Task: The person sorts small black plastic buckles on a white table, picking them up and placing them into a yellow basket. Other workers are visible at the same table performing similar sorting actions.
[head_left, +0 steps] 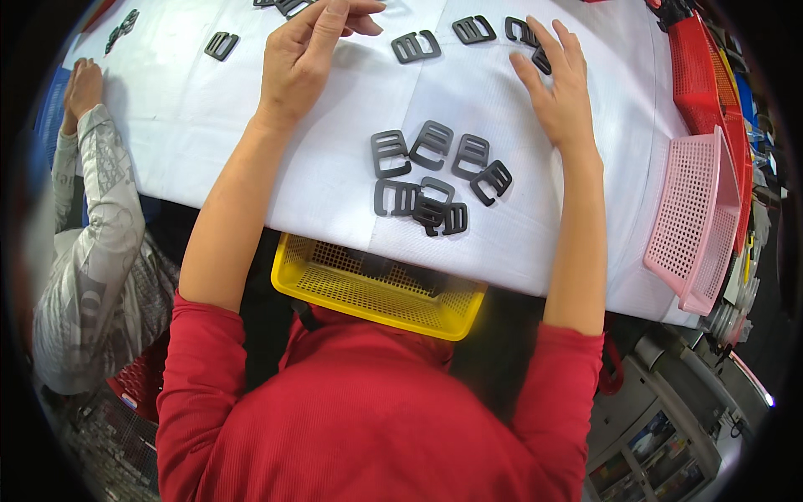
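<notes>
My left hand (305, 58) hovers over the far side of the white-covered table, its fingers stretched out with nothing seen in them. Farther right, my right hand (559, 96) is spread, its fingertips at a black plastic strap buckle (520, 32) and another dark buckle (542, 60) partly hidden behind the fingers. Between the hands lie two more buckles, one nearer the left hand (416, 47) and one farther right (473, 30). Closer to me is a loose group of several buckles (391, 154), some overlapping (435, 205).
A yellow basket (381, 314) sits below the table's near edge, against my lap. A pink basket (690, 217) and a red basket (698, 75) line the right side. At left, a person in a grey patterned sleeve (113, 201) rests hands on the table near a lone buckle (222, 46).
</notes>
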`<state>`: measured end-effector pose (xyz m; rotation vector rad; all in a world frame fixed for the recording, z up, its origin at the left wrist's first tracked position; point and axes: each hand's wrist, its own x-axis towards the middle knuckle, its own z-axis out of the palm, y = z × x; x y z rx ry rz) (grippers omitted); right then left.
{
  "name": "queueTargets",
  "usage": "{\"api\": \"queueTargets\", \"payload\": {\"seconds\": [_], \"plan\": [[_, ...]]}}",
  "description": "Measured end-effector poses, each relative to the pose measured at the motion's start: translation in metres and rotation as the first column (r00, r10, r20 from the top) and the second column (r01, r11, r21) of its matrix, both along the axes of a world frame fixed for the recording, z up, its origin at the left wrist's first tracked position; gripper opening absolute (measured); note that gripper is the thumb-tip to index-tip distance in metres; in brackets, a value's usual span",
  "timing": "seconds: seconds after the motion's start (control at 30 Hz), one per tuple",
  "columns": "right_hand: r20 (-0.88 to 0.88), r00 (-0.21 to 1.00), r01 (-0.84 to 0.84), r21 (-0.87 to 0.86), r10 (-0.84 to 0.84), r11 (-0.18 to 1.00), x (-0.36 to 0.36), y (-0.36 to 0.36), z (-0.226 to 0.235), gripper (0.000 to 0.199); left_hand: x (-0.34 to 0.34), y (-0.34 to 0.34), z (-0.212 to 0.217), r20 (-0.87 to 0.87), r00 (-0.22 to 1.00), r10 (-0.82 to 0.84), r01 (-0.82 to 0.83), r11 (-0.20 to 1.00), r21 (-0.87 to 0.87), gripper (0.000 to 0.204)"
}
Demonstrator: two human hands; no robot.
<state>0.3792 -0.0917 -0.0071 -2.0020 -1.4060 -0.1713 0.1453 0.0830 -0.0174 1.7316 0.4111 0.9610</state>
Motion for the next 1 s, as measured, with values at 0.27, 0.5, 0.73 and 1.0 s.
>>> {"api": "queueTargets", "payload": {"seconds": [0.27, 0.5, 0.73, 1.0], "plan": [[0.042, 0.936, -0.326, -0.275, 0.350, 0.905, -0.032, 0.035, 0.004, 0.036, 0.000, 0.005, -0.006, -0.046, 0.995, -0.087, 0.080, 0.986, -0.148, 0.033], [-0.683, 0.684, -0.317, 0.038, 0.256, 0.948, -0.053, -0.012, 0.029, 0.025, 0.003, 0.003, -0.007, -0.062, 0.989, -0.136, 0.127, 0.984, -0.121, 0.034], [-0.564, 0.791, -0.240, 0.074, 0.239, 0.968, -0.043, -0.024, 0.007, 0.024, 0.008, 0.001, 0.000, -0.091, 0.978, -0.188, 0.169, 0.968, -0.183, 0.034], [-0.284, 0.906, -0.350, -0.081, 0.315, 0.933, -0.052, -0.024, 0.005, 0.034, 0.004, -0.022, 0.001, -0.571, 0.821, -0.008, 0.408, 0.708, 0.577, 0.044]]}}
